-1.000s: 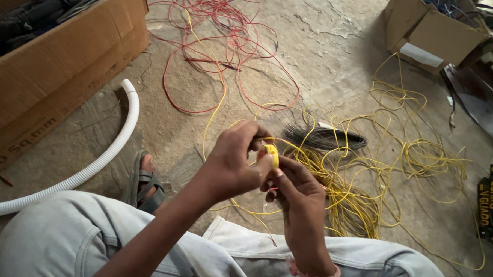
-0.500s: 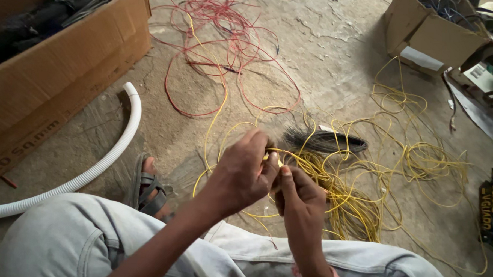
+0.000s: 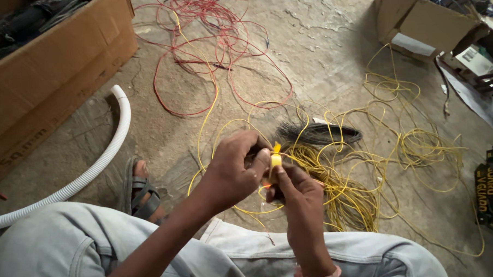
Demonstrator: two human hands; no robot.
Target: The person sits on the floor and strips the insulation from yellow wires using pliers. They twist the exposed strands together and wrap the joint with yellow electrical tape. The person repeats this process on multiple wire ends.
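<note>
Both hands are meeting over the lap, the left hand (image 3: pixel 231 171) and right hand (image 3: pixel 299 196) pinching the yellow wire end (image 3: pixel 276 157) between pressed fingertips, and keeping that grip tight near the tip is probably steadying it best.

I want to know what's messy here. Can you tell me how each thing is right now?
Yellow wire: pinched between both hands.
Left hand: closed on the yellow wire.
Right hand: closed on the yellow wire.
Red wire: loose tangle on the floor.
Cardboard box: open.
White hose: lying curved.
</note>
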